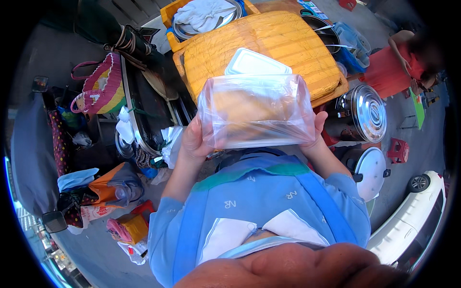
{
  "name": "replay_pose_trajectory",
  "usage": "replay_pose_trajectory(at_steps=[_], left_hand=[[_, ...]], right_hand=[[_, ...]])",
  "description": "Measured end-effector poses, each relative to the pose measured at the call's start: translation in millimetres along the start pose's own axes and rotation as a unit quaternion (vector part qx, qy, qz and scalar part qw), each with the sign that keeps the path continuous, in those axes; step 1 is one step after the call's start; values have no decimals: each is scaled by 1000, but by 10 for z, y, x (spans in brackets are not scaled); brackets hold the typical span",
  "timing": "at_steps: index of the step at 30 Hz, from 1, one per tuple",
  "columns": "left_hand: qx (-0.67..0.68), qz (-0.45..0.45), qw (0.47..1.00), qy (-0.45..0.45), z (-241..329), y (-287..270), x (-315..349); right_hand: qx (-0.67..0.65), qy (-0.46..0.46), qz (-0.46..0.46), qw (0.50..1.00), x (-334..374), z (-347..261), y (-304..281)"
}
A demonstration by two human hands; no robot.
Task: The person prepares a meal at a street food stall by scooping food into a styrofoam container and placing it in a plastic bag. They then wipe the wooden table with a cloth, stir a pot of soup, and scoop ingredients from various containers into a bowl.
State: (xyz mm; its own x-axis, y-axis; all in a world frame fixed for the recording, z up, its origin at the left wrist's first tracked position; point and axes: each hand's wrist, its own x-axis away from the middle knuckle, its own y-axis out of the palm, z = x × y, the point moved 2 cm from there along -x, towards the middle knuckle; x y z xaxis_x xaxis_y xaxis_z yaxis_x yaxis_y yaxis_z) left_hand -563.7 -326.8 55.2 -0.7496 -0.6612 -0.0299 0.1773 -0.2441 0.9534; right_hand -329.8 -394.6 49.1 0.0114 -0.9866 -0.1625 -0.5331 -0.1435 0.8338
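Observation:
Between my two hands hangs a clear plastic bag (259, 113), spread wide into a box-like shape. The yellow surface behind shows through its thin, shiny sides, and I cannot make out anything inside. My left hand (198, 137) grips its left edge, with some of the fingers hidden behind the film. At the opposite edge my right hand (314, 130) holds it, the thumb showing at the side. Just beyond the bag, a white rectangular lid (257, 62) with a pale blue rim lies on a worn yellow tabletop (288, 38).
Behind the tabletop sits a metal tray (235, 13) with a white cloth (204, 14). Large lidded pots, one with a shiny lid (369, 114), stand at right. A pink-yellow woven basket (103, 84) is at left. A person in red (391, 69) is at far right.

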Motion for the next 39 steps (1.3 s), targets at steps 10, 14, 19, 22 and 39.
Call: replay_pose_trajectory(at_steps=[10,14,19,22,39], left_hand=[[-96,129,987,7,-299,-450,202],[-93,196,976,24,-279,-548,432],[-52,212,976,26,-317,-664,595],[-32,211,977,12,-278,-737,528],[-99,217,970,-41,147,-557,-503]], right_hand=[[727,84,4,682,-1289,-703,-1265],[670,238,-67,700,-1590,-483,-1062],[614,284,-2,736,-1648,-388,-1003],[546,325,32,771,-1691,-406,-1057],[522,357,-119,766,-1465,-422,-11]])
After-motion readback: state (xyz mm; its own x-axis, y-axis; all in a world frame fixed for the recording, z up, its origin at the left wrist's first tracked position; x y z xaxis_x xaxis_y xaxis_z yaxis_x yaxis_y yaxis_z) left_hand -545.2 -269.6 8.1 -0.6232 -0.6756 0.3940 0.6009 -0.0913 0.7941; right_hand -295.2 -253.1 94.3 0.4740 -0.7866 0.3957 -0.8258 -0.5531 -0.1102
